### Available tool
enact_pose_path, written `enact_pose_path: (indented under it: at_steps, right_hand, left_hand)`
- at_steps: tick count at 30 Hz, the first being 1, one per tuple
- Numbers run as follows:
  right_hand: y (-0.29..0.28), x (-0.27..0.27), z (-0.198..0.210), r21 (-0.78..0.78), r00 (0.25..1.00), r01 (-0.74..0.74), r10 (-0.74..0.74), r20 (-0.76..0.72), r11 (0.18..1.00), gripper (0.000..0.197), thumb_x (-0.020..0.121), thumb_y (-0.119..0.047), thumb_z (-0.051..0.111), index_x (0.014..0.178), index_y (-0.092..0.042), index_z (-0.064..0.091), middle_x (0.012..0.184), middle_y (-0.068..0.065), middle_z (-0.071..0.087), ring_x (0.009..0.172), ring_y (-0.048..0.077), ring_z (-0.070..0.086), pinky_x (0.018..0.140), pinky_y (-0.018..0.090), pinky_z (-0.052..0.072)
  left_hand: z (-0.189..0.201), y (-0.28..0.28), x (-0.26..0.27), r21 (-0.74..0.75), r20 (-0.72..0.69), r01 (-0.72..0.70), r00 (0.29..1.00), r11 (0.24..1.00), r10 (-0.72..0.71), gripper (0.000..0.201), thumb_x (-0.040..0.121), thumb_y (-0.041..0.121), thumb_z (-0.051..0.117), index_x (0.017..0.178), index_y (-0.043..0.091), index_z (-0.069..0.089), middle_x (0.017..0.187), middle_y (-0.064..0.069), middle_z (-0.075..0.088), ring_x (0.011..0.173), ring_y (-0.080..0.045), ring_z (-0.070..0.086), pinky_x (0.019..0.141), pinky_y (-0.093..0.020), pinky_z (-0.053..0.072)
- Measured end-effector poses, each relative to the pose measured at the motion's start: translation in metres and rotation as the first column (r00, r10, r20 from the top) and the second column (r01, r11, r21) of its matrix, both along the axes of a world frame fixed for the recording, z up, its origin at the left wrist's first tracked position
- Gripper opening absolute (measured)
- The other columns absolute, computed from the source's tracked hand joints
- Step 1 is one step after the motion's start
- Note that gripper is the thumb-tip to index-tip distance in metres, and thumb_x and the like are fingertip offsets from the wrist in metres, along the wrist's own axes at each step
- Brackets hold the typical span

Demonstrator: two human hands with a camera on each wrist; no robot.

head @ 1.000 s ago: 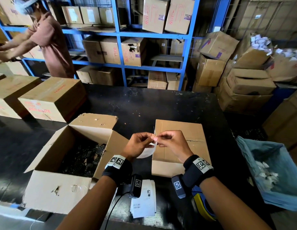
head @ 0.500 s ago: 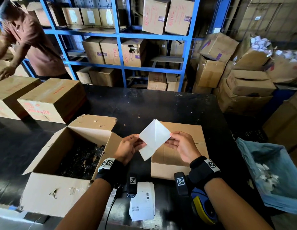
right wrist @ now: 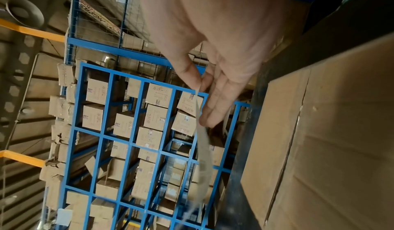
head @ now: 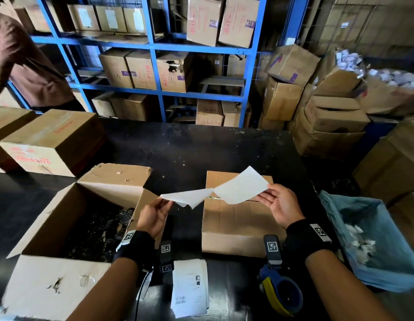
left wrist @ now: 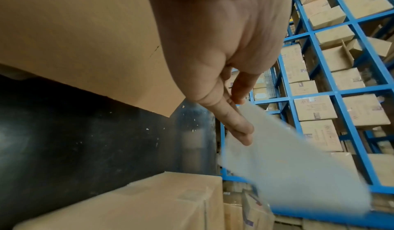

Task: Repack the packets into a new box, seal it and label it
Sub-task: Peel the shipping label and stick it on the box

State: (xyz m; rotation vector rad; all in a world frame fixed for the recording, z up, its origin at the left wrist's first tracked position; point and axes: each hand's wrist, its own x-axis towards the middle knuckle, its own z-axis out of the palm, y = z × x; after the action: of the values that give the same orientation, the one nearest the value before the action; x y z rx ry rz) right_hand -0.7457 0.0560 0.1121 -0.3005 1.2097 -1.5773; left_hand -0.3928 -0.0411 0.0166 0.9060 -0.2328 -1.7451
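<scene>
Left hand (head: 154, 214): thumb and fingers pinch the left corner of a thin translucent backing sheet (head: 186, 198), which droops over the gap between the two boxes. In the left wrist view the fingers (left wrist: 236, 124) lie nearly straight along the blurred sheet (left wrist: 294, 171).

Right hand (head: 281, 206): thumb and fingers pinch the right edge of a white rectangular paper label (head: 241, 185), held above the closed brown cardboard box (head: 238, 225). The right wrist view shows the label edge-on (right wrist: 202, 142), trapped between thumb and fingers (right wrist: 213, 108).

The two sheets meet at one point only, midway between the hands; the hands are well apart.

The closed box stands on the black table (head: 189, 149), just right of the open brown cardboard box (head: 62, 230) holding dark packets (head: 97, 230).

A stack of white printed label sheets (head: 189, 288) lies at the near table edge; it bears a barcode, with text too small to read. A blue-and-yellow tape dispenser (head: 281, 294) lies beside it.

The sealed carton at far left (head: 51, 142) carries red stamped lettering, not legible. Shelf cartons (head: 222, 19) show red and purple print, inverted and unreadable.
</scene>
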Motion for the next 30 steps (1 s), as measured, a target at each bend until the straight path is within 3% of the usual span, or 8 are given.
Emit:
enact_pose_path:
  at_steps: [3, 10, 12, 14, 18, 22, 26, 30]
  right_hand:
    - [-0.001, -0.012, 0.001, 0.001, 0.999, 0.038, -0.038, -0.031, 0.999, 0.026, 0.102, -0.006, 0.048, 0.124, 0.007, 0.056, 0.113, 0.022, 0.069, 0.107, 0.033, 0.069, 0.078, 0.041, 0.058]
    - [-0.009, -0.012, 0.005, -0.012, 0.998, 0.002, -0.002, -0.064, 1.0, 0.018, 0.103, -0.01, 0.048, 0.111, 0.0, 0.061, 0.116, 0.022, 0.069, 0.109, 0.033, 0.068, 0.085, 0.045, 0.058]
    - [-0.011, -0.008, 0.004, -0.01, 0.996, -0.014, 0.013, -0.092, 1.0, 0.02, 0.104, -0.01, 0.047, 0.112, -0.001, 0.062, 0.115, 0.021, 0.072, 0.108, 0.031, 0.07, 0.081, 0.042, 0.059]
    - [-0.014, -0.005, 0.004, -0.003, 0.994, -0.025, 0.024, -0.105, 1.0, 0.023, 0.104, -0.011, 0.047, 0.117, 0.0, 0.062, 0.113, 0.019, 0.073, 0.106, 0.029, 0.072, 0.078, 0.039, 0.061]
    - [-0.017, 0.002, 0.002, 0.022, 0.991, -0.042, 0.044, -0.128, 0.999, 0.019, 0.103, -0.011, 0.048, 0.113, 0.0, 0.061, 0.112, 0.019, 0.073, 0.099, 0.026, 0.074, 0.071, 0.035, 0.063]
    - [-0.02, 0.006, 0.0, 0.038, 0.99, -0.064, 0.068, -0.126, 0.997, 0.016, 0.103, -0.01, 0.048, 0.11, 0.001, 0.057, 0.112, 0.021, 0.071, 0.098, 0.029, 0.074, 0.073, 0.038, 0.063]
    - [-0.021, 0.007, -0.002, 0.04, 0.989, -0.072, 0.076, -0.127, 0.997, 0.017, 0.104, -0.009, 0.047, 0.114, 0.0, 0.057, 0.114, 0.022, 0.071, 0.099, 0.028, 0.074, 0.075, 0.039, 0.063]
    - [-0.026, 0.012, -0.005, 0.048, 0.989, -0.065, 0.071, -0.133, 0.997, 0.017, 0.103, -0.009, 0.049, 0.114, 0.002, 0.058, 0.113, 0.023, 0.071, 0.096, 0.029, 0.075, 0.078, 0.042, 0.063]
  left_hand:
    - [-0.013, -0.003, 0.0, 0.062, 0.017, 0.022, 1.0, 0.998, -0.023, 0.035, 0.1, 0.01, 0.041, 0.122, -0.017, 0.049, 0.116, -0.028, 0.064, 0.11, -0.037, 0.066, 0.088, -0.036, 0.06]
    - [-0.049, 0.007, -0.029, 0.184, 0.408, 0.092, 0.898, 0.979, -0.161, 0.023, 0.096, 0.007, 0.038, 0.101, -0.01, 0.053, 0.093, -0.031, 0.068, 0.082, -0.041, 0.071, 0.064, -0.037, 0.061]
    - [-0.072, 0.005, -0.035, 0.225, 0.56, 0.149, 0.789, 0.963, -0.252, 0.021, 0.096, 0.005, 0.044, 0.095, -0.01, 0.058, 0.088, -0.03, 0.07, 0.077, -0.039, 0.072, 0.075, -0.042, 0.062]
    - [-0.09, 0.006, -0.038, 0.256, 0.743, 0.325, 0.536, 0.91, -0.401, 0.018, 0.095, 0.01, 0.057, 0.085, -0.003, 0.065, 0.09, -0.025, 0.073, 0.078, -0.034, 0.072, 0.082, -0.041, 0.06]
    - [-0.114, 0.013, -0.039, 0.311, 0.86, 0.369, 0.284, 0.876, -0.425, 0.041, 0.084, 0.001, 0.065, 0.047, 0.014, 0.055, 0.047, -0.004, 0.058, 0.051, -0.02, 0.057, 0.053, -0.022, 0.048]
    - [-0.118, 0.017, -0.05, 0.37, 0.786, 0.347, 0.378, 0.862, -0.489, 0.016, 0.084, -0.01, 0.061, 0.084, 0.006, 0.058, 0.075, -0.021, 0.066, 0.053, -0.023, 0.066, 0.053, -0.028, 0.058]
    - [-0.107, 0.017, -0.051, 0.343, 0.93, 0.385, -0.012, 0.856, -0.368, 0.005, 0.088, 0.013, 0.061, 0.089, 0.015, 0.066, 0.092, -0.013, 0.072, 0.085, -0.032, 0.066, 0.072, -0.028, 0.047]
    - [-0.053, 0.013, -0.072, -0.057, 0.992, 0.463, 0.129, 0.884, -0.004, 0.005, 0.089, 0.013, 0.068, 0.093, 0.014, 0.07, 0.087, -0.006, 0.075, 0.079, -0.023, 0.071, 0.07, -0.025, 0.05]
